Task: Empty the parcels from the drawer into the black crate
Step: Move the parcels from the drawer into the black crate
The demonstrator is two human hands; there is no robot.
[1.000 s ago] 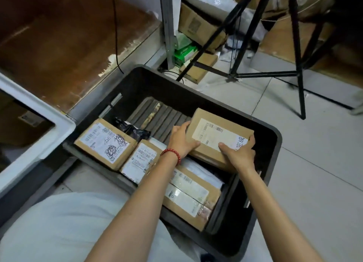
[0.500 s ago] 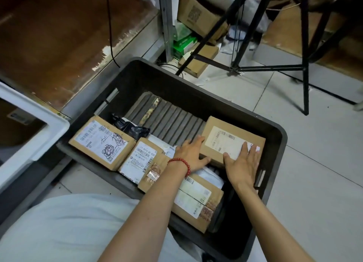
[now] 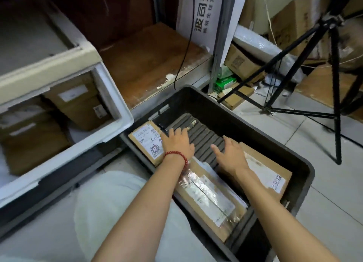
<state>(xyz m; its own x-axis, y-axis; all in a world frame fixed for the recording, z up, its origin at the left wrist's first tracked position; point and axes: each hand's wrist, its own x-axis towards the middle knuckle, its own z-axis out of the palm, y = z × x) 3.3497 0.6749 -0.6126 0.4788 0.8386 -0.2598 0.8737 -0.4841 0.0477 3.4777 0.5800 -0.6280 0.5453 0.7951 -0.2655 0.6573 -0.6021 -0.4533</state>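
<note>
Left hand (image 3: 177, 144) and right hand (image 3: 229, 155), fingers spread and holding nothing, lay over the black crate (image 3: 306, 175); several parcels (image 3: 206, 191) lay against its near and side walls; further boxes (image 3: 78, 102) sat in the white drawer (image 3: 115, 96), so emptying appeared partly done.

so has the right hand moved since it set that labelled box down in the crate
Yes. The right hand has left the parcel by the black crate's right wall and shifted left, open above the bare ribbed floor.
</note>
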